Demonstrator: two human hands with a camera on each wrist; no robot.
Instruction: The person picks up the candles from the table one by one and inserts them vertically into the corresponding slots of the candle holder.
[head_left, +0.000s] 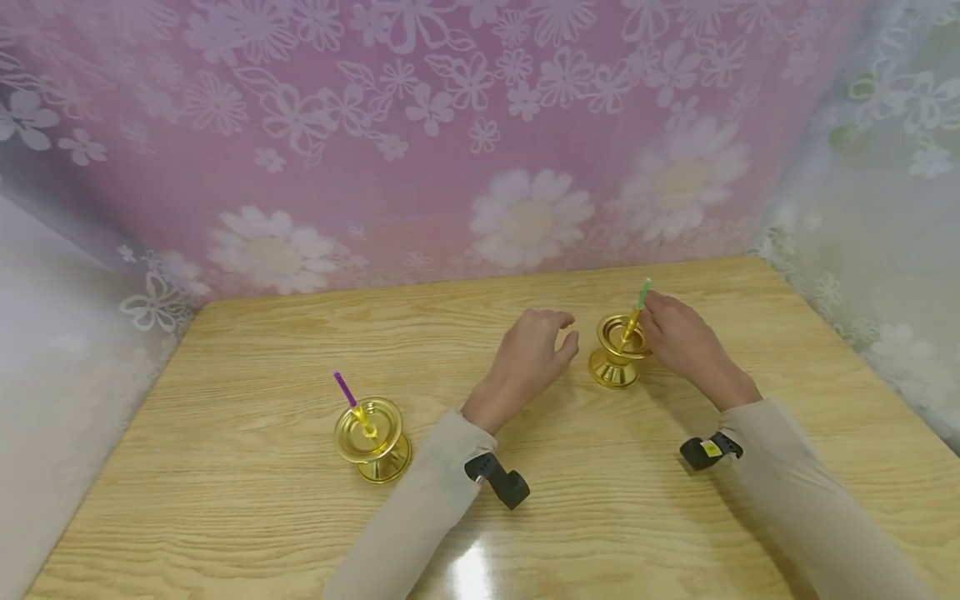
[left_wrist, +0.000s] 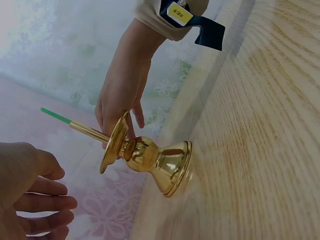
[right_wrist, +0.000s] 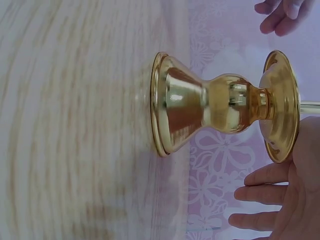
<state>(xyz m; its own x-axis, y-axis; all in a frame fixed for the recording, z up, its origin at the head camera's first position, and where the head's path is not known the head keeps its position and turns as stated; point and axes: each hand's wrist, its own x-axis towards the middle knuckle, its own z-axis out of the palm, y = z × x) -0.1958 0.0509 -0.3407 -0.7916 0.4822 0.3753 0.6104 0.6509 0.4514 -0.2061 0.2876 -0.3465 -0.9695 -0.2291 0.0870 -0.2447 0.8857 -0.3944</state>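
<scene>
A shiny gold candle holder (head_left: 613, 367) stands upright on the right side of the table. From its dish rises a gold tube (left_wrist: 89, 130) with a slim green candle (head_left: 644, 293) on top. My right hand (head_left: 678, 337) is at the right edge of the dish, its fingers (right_wrist: 261, 194) fairly straight and spread beside the rim. Left of the holder, my left hand (head_left: 528, 354) hovers with thumb and fingers parted and nothing between them. A second gold candle holder (head_left: 384, 463), with a purple candle (head_left: 345, 389) leaning left, stands left of my left forearm.
The wood-grain table (head_left: 247, 367) meets a pink flowered backdrop (head_left: 405, 183) at the back. Pale flowered panels (head_left: 900, 275) flank it on both sides. Black wrist-worn camera mounts (head_left: 498, 482) stick out from both sleeves, low over the table.
</scene>
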